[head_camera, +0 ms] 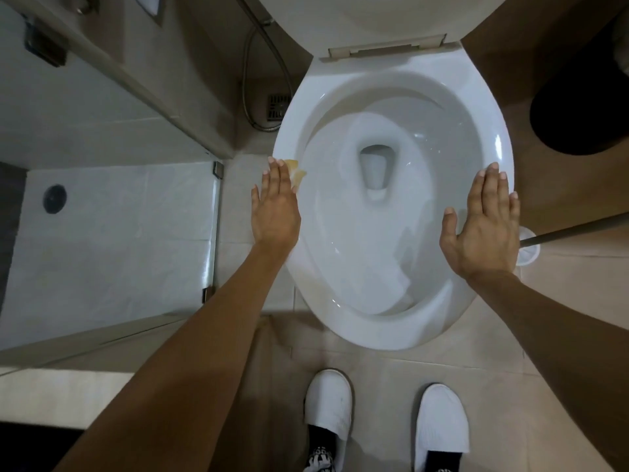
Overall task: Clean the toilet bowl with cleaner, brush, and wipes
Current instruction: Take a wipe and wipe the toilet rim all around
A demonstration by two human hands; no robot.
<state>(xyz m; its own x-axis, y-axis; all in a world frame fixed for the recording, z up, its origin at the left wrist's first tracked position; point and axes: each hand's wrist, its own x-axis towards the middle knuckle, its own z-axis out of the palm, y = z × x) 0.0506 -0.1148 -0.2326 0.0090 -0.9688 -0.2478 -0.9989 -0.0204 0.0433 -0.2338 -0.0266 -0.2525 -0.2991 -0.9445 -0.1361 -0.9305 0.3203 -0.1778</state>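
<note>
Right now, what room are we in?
A bathroom, most likely: there is an open toilet, a glass shower stall beside it, and a floor drain with a spray hose.

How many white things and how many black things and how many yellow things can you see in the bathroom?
White: 4, namely the toilet bowl, the brush holder, the left slipper and the right slipper.
Black: 1, the bin.
Yellow: 1, the wipe under the left hand.
Total: 6.
</note>
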